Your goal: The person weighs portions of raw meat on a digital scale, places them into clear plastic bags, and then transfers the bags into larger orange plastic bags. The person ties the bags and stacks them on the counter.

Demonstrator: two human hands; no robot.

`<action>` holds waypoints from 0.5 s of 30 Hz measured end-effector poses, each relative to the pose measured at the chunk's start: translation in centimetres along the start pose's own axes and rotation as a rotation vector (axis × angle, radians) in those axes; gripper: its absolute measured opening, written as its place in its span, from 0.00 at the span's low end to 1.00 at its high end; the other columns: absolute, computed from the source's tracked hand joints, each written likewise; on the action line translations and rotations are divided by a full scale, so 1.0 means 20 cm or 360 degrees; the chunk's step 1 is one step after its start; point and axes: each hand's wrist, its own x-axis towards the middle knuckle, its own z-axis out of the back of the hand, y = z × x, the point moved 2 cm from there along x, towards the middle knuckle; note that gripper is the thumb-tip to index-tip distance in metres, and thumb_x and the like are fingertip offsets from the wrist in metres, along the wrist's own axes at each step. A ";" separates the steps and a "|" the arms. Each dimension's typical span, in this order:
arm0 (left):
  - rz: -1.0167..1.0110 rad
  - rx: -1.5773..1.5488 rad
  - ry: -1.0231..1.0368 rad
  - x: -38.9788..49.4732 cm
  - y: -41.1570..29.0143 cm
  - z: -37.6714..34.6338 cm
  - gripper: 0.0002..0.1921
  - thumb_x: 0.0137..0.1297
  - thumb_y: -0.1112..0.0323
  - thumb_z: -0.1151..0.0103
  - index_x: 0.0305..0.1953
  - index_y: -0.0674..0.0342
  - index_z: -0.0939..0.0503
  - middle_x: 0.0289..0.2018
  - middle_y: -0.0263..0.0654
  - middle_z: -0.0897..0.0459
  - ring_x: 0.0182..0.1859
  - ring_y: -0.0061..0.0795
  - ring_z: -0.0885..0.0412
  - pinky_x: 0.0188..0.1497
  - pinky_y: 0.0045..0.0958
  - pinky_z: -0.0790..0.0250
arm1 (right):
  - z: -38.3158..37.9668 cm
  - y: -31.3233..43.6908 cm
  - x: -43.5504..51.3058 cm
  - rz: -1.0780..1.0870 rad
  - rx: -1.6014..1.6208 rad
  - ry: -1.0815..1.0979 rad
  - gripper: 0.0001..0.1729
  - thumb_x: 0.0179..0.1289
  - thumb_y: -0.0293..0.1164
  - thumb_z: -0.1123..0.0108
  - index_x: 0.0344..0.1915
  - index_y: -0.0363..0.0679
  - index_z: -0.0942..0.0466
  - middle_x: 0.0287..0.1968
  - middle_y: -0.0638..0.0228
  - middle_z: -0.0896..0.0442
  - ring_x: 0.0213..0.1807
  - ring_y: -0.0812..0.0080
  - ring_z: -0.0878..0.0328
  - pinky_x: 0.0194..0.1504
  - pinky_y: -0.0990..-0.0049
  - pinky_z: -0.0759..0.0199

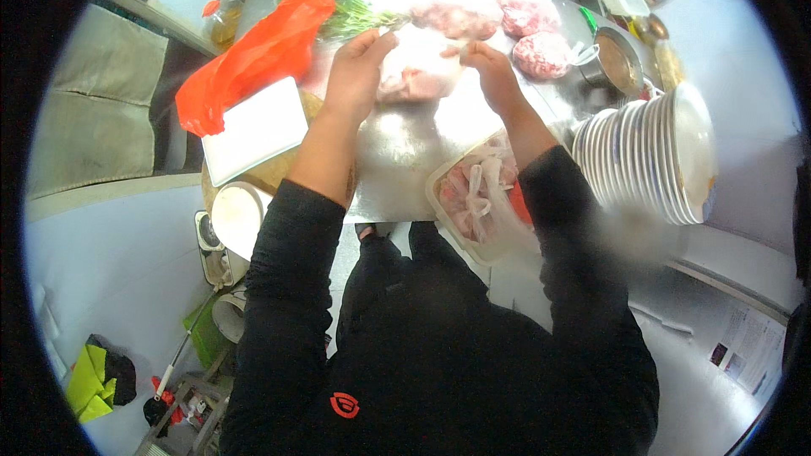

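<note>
A clear plastic bag with pale pink meat [418, 81] rests on the stainless steel table [399, 164] before me. My left hand [356, 76] pinches the bag's upper left edge between thumb and fingers. At its upper right, my right hand [493, 73] grips the plastic in the same way. Glare washes out much of the bag between them. Just beyond lies more raw meat [453, 19]. Two knotted bags of minced meat, one farther [527, 16] and one nearer [542, 56], sit right of my right hand.
Leafy greens [355, 12], a red plastic bag [260, 50] and a white tray [260, 133] lie left. A plastic tub [469, 250] of bagged meat stands at the near right edge. Stacked plates [633, 158] and a metal pot [611, 63] line the right.
</note>
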 end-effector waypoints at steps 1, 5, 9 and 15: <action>0.0143 0.0076 0.0011 -0.03 0.00 0.01 0.10 0.73 0.62 0.41 0.41 0.64 0.17 0.36 0.31 0.17 0.39 0.17 0.25 0.43 0.23 0.32 | -0.03 0.00 -0.06 0.0025 0.0048 0.0052 0.10 0.69 0.28 0.48 0.36 0.35 0.20 0.40 0.63 0.14 0.47 0.71 0.19 0.56 0.73 0.29; 0.0417 -0.0469 0.0065 -0.16 0.07 0.03 0.12 0.74 0.64 0.43 0.45 0.67 0.17 0.43 0.35 0.15 0.47 0.26 0.22 0.55 0.29 0.32 | -0.11 -0.04 -0.26 -0.0318 0.0354 0.0066 0.09 0.67 0.25 0.50 0.40 0.32 0.23 0.40 0.55 0.14 0.49 0.60 0.18 0.62 0.64 0.32; 0.0473 -0.0635 0.0175 -0.28 0.05 0.03 0.15 0.76 0.63 0.46 0.51 0.70 0.17 0.50 0.41 0.15 0.53 0.30 0.21 0.63 0.32 0.31 | -0.13 0.08 -0.38 -0.0441 0.0923 -0.0118 0.08 0.65 0.24 0.47 0.42 0.36 0.23 0.45 0.56 0.15 0.47 0.59 0.19 0.60 0.61 0.30; 0.0103 -0.0424 0.0272 -0.34 -0.17 -0.01 0.21 0.77 0.60 0.49 0.59 0.71 0.19 0.54 0.42 0.16 0.56 0.31 0.20 0.64 0.32 0.31 | -0.09 0.50 -0.43 0.0059 -0.0055 -0.0079 0.09 0.67 0.15 0.51 0.37 0.38 0.24 0.56 0.52 0.15 0.55 0.64 0.17 0.62 0.66 0.28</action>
